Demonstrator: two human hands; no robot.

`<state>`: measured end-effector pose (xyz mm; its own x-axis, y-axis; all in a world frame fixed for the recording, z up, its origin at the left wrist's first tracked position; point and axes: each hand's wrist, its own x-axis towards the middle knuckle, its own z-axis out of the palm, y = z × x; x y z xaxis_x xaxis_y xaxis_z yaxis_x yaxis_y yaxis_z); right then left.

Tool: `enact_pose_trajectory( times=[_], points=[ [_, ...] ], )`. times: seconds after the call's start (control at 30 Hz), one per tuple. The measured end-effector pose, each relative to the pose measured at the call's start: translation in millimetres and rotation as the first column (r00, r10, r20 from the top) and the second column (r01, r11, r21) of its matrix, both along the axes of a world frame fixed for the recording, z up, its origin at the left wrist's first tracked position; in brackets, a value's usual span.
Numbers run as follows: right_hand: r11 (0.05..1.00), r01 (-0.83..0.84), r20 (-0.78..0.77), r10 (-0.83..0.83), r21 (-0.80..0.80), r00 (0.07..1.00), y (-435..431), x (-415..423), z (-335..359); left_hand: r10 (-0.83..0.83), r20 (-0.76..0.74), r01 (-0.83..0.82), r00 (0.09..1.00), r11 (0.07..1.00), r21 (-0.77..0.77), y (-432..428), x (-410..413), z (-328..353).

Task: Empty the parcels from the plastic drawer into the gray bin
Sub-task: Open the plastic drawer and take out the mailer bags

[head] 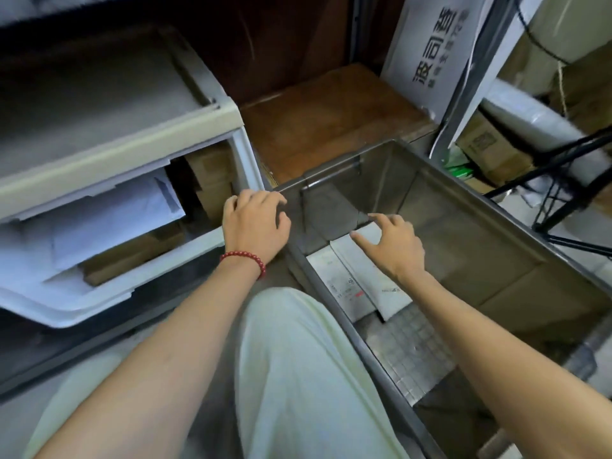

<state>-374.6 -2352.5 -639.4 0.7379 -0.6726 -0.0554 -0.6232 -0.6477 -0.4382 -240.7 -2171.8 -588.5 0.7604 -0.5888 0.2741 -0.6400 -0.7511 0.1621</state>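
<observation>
The drawer [82, 306], left of the bin [480, 233], holds parcels [109, 210]. The left hand [253, 226] is at the bin's far-left corner, fingers loosely bent and empty. The right hand [394, 246] hovers inside the bin, fingers spread wide over a white parcel [364, 273].

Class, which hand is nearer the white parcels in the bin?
Right. The right hand is just over the parcels; the left hand is at the drawer's corner.
</observation>
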Motion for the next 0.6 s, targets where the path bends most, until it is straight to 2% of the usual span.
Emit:
enact_pose_trajectory(
  times=[0.1,0.3,0.5,0.6],
  points=[
    [0.996,-0.085,0.095,0.087,-0.031,0.992,25,13,32,0.072,0.046,-0.074,0.996,0.996,0.042,43,3,12],
    [0.945,-0.321,0.145,0.327,-0.066,0.934,95,54,77,0.303,-0.010,-0.301,0.953,0.950,0.078,128,4,33],
    [0.895,-0.444,0.153,0.433,0.044,0.888,169,82,78,0.467,-0.046,-0.463,0.883,0.882,0.085,198,0,33],
    [0.877,-0.476,0.089,0.470,0.065,0.878,192,88,62,0.507,-0.075,-0.497,0.859,0.860,0.115,221,-3,17]
  ],
)
